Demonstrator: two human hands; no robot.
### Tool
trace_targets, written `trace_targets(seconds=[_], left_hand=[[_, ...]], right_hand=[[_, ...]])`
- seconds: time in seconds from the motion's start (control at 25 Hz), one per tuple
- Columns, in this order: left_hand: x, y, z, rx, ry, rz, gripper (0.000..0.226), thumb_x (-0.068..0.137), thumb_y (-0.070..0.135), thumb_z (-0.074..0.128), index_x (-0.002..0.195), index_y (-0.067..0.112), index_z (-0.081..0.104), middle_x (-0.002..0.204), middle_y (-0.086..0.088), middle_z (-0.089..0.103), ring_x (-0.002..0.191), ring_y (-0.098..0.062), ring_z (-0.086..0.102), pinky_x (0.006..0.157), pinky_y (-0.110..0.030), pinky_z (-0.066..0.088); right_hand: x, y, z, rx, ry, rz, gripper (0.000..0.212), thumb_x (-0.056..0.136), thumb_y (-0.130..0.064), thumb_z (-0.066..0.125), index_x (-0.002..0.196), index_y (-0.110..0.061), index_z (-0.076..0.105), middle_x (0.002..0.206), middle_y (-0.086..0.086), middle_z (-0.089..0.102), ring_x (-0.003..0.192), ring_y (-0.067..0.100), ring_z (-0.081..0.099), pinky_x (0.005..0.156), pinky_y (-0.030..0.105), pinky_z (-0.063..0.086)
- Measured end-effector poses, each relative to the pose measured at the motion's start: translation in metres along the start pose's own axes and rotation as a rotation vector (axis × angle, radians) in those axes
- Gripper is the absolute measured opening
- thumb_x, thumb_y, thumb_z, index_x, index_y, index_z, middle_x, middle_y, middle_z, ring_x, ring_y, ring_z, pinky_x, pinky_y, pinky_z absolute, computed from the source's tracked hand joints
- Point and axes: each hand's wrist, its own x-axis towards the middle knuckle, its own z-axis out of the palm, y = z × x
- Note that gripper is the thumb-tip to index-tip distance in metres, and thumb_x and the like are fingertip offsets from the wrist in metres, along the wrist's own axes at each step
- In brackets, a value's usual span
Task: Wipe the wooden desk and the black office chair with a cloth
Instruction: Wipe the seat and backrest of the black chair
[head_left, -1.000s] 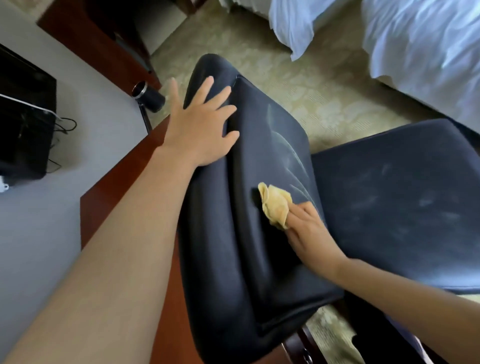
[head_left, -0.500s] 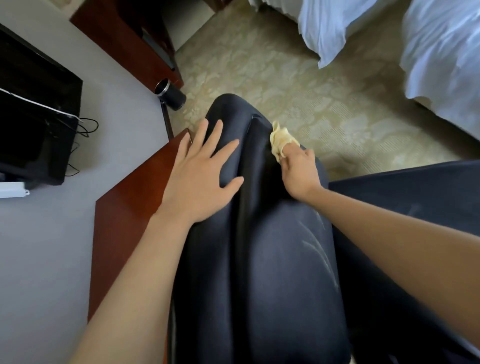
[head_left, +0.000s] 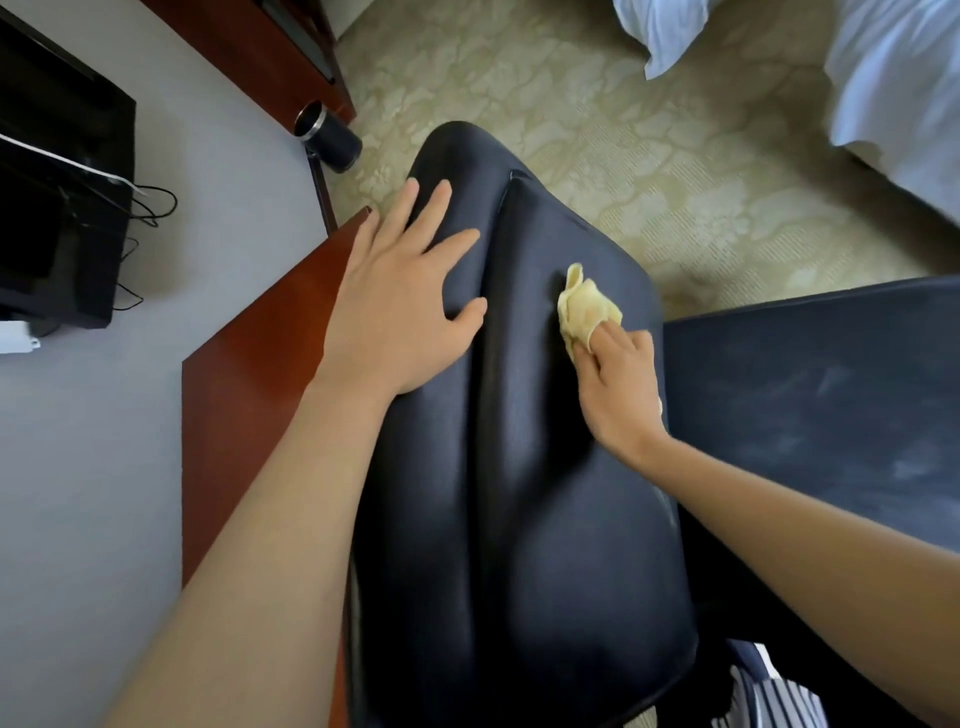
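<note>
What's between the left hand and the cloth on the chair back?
Head view: only bare black chair back, with a vertical crease, between the left hand and the cloth.

A patterned beige carpet (head_left: 597, 104) is seen as the floor. On it stand the black office chair (head_left: 519, 467), a wooden desk (head_left: 244, 395) beside the chair, and a dark cylindrical bin (head_left: 327, 136). White bedding (head_left: 893, 88) hangs down to the carpet at the upper right.

Head-worn camera looks steeply down, close over the chair backrest (head_left: 519, 467).
</note>
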Motion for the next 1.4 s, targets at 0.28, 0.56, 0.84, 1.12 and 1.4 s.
trace_targets(seconds=[0.28, 0.56, 0.84, 1.12, 1.4], left_hand=[[0.000, 0.002, 0.001, 0.026, -0.005, 0.025, 0.057, 0.090, 0.038, 0.055, 0.142, 0.020, 0.043, 0.159, -0.004, 0.017, 0.147, -0.022, 0.004, 0.117, -0.037, 0.004], [0.000, 0.005, 0.000, 0.014, -0.020, 0.023, 0.058, 0.091, 0.042, 0.050, 0.145, 0.023, 0.039, 0.160, -0.001, 0.012, 0.148, -0.019, 0.000, 0.117, -0.035, 0.000], [0.002, 0.005, -0.005, -0.117, 0.013, 0.029, 0.049, 0.096, 0.024, 0.046, 0.145, 0.024, 0.038, 0.159, 0.002, 0.018, 0.147, -0.011, 0.003, 0.117, -0.028, -0.002], [-0.001, 0.001, -0.005, -0.194, 0.063, -0.010, 0.048, 0.096, 0.016, 0.048, 0.143, 0.018, 0.042, 0.157, 0.000, 0.023, 0.147, -0.010, 0.006, 0.117, -0.024, -0.001], [-0.001, 0.002, -0.003, -0.162, 0.052, -0.018, 0.049, 0.094, 0.015, 0.049, 0.143, 0.017, 0.041, 0.157, -0.003, 0.025, 0.147, -0.014, 0.008, 0.118, -0.029, 0.002]], right_hand=[[-0.118, 0.042, -0.020, -0.012, -0.108, -0.302, 0.021, 0.089, -0.011, 0.044, 0.103, -0.020, 0.058, 0.099, -0.019, 0.050, 0.079, 0.019, 0.038, 0.071, 0.023, 0.036], [-0.039, 0.033, -0.013, -0.123, -0.017, -0.153, 0.025, 0.085, 0.010, 0.048, 0.098, -0.004, 0.064, 0.087, 0.001, 0.061, 0.079, 0.023, 0.039, 0.063, 0.045, 0.048], [0.123, -0.037, -0.016, -0.140, -0.067, 0.109, 0.019, 0.093, -0.004, 0.035, 0.097, -0.009, 0.052, 0.100, 0.020, 0.061, 0.094, 0.035, 0.046, 0.091, 0.037, 0.035], [0.146, -0.094, -0.024, -0.387, -0.169, -0.066, 0.025, 0.089, -0.005, 0.038, 0.107, -0.004, 0.056, 0.109, 0.019, 0.060, 0.111, 0.038, 0.045, 0.074, 0.033, 0.034], [0.093, -0.080, -0.031, -0.653, -0.175, -0.459, 0.040, 0.087, -0.003, 0.042, 0.126, -0.010, 0.046, 0.129, 0.001, 0.046, 0.108, 0.030, 0.036, 0.076, 0.032, 0.036]])
